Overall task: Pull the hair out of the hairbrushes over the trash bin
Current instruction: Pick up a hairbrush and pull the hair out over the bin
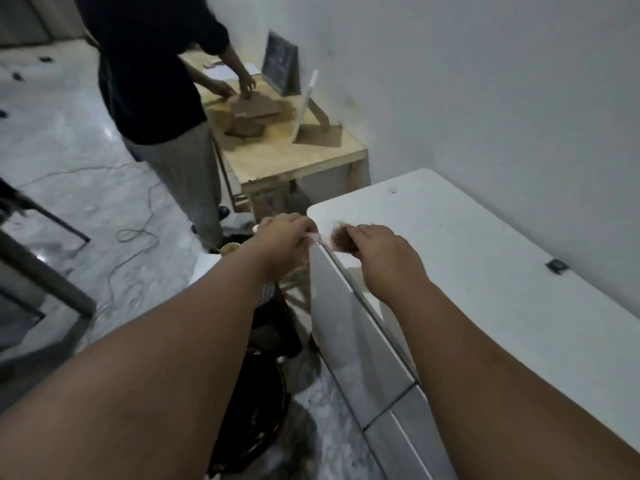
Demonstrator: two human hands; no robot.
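Gripping the pale handle of the hairbrush [322, 239], the left hand [284, 237] holds it at the corner of the white table [467, 271]. The right hand [377, 254] pinches the brown hair [341, 240] matted in its head. Below the left forearm, beside the table, sits a dark trash bin [258, 410].

One left hand [284, 237] and one right hand [381, 259], two in all; one hairbrush [320, 238] with one clump of hair [340, 240]; two tables, a white table [485, 289] at the right and a wooden table [294, 157] far off; one other person [152, 71]; one dark bin [258, 417] near.
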